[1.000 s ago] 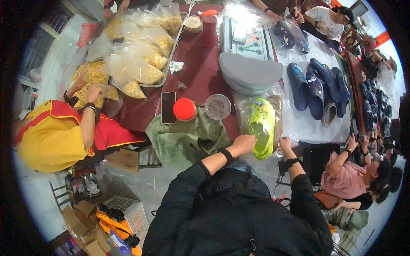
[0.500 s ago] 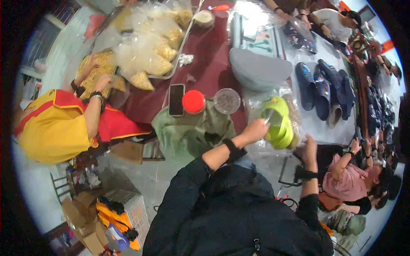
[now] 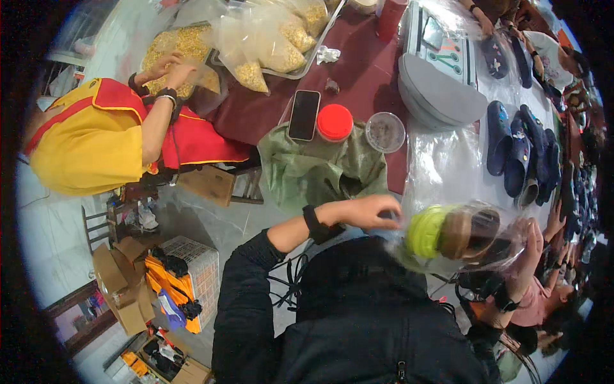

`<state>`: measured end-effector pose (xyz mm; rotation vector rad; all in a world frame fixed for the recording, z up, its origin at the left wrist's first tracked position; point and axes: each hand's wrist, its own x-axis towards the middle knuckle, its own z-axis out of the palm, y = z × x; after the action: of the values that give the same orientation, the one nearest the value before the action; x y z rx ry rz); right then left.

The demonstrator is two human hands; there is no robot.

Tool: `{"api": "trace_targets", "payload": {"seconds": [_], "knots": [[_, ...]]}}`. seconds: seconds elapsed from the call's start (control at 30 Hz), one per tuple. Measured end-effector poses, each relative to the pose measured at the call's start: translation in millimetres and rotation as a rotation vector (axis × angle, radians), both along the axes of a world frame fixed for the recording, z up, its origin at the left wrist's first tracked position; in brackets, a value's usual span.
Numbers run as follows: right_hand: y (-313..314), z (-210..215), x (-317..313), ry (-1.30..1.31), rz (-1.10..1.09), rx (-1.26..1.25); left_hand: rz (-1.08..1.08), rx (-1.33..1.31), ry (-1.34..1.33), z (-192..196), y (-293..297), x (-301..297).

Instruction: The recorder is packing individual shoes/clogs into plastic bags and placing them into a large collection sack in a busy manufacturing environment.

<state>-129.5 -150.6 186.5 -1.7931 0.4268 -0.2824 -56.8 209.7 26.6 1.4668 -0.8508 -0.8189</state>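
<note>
Right-hand grip (image 3: 527,248) looks clamped on the right end of a clear bag (image 3: 510,225), the fingers pressed along its film. Left-hand grip (image 3: 369,212) is curled beside the bag's left end; whether the fingers pinch the film or stand slightly apart, I cannot tell.

Between the hands, right of centre in the lower half of the frame, the bag hangs by the near edge of the surface. So far as shown, a lime-green clog (image 3: 424,232) and a brown shoe (image 3: 455,235) are both inside it; whether the bag's mouth is closed does not show. Toward the right, several navy clogs (image 3: 498,137) lie in a group, seemingly without a wrapper.

The lime-green clog is bright, rounded and slightly blurred; the brown shoe beside it has a dark opening facing right. The film around them is loose, creased and glossy.

Farther out, at upper centre, a phone (image 3: 304,115), a red-lidded jar (image 3: 334,122) and a clear tub (image 3: 385,132) stand near a grey-covered machine (image 3: 441,96). A co-worker in yellow and red (image 3: 121,144) works at upper left, beside bags of yellow pieces (image 3: 280,51).
</note>
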Motion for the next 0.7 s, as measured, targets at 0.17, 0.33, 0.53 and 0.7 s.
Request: {"api": "trace_targets", "payload": {"seconds": [0.17,0.33,0.53,0.7], "knots": [[48.7,40.1,-10.6,0.090,0.102,0.376,0.442,0.896,-1.119,-109.7,55.4,-3.7],[62.2,47.9,-32.3,-0.045,0.031,0.399,0.365,1.124,-1.220,-151.4,78.7,-20.1],[117.2,22.1,-21.9,-0.077,0.654,0.880,0.251,0.884,-0.800,-135.9,105.2,-94.6],[241.1,31.9,10.9,0.229,0.829,0.874,0.421,0.774,-0.192,-155.7,154.2,-185.9]]}}
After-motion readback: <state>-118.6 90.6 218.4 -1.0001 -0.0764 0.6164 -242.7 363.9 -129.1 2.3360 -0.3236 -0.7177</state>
